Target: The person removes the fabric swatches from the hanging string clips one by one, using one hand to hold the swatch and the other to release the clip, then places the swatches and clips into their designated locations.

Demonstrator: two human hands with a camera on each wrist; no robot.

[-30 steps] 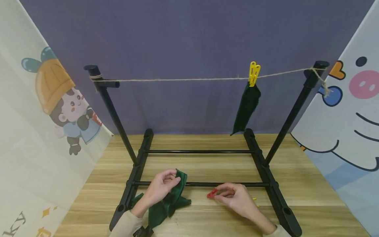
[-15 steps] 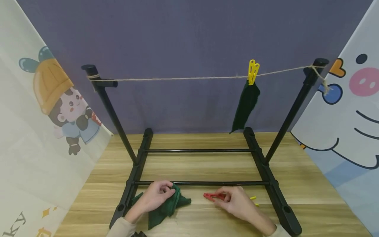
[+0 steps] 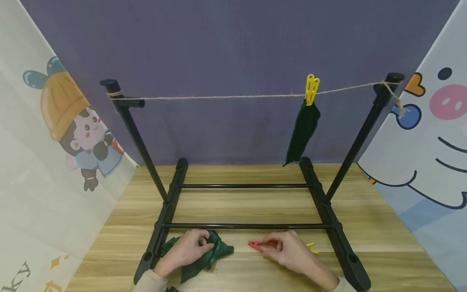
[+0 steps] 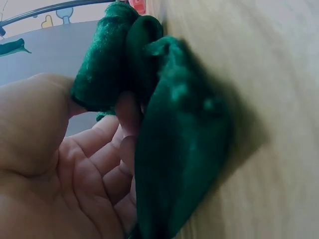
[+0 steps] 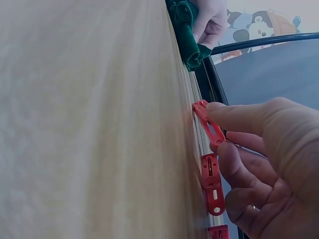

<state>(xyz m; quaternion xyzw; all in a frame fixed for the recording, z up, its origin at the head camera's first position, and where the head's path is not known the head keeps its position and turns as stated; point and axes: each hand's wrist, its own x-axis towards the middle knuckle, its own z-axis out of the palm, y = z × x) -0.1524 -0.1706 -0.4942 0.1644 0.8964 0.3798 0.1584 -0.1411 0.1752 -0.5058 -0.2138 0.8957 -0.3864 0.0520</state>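
Note:
My left hand (image 3: 189, 247) holds a piece of green velvety cloth (image 3: 209, 257) low over the wooden table. In the left wrist view, the thumb and fingers pinch a folded part of this cloth (image 4: 107, 59); another part droops beside the fingers. To the right, my right hand (image 3: 288, 249) pinches a red clothespin (image 3: 256, 245) close to the tabletop. The right wrist view shows this clothespin (image 5: 203, 109) between the thumb and a finger, with another red clothespin (image 5: 213, 184) under the hand and part of a third (image 5: 218, 232) at the bottom edge.
A black frame (image 3: 237, 226) stands around the work, its posts joined by a twine line (image 3: 219, 97). On the line, a yellow clothespin (image 3: 311, 90) holds a dark green cloth (image 3: 303, 132). Something yellow (image 3: 311, 244) lies just beyond my right hand.
My left hand has lowered the raised cloth to the table and moved slightly left. The right hand has moved slightly down, and more of the red clothespin shows.

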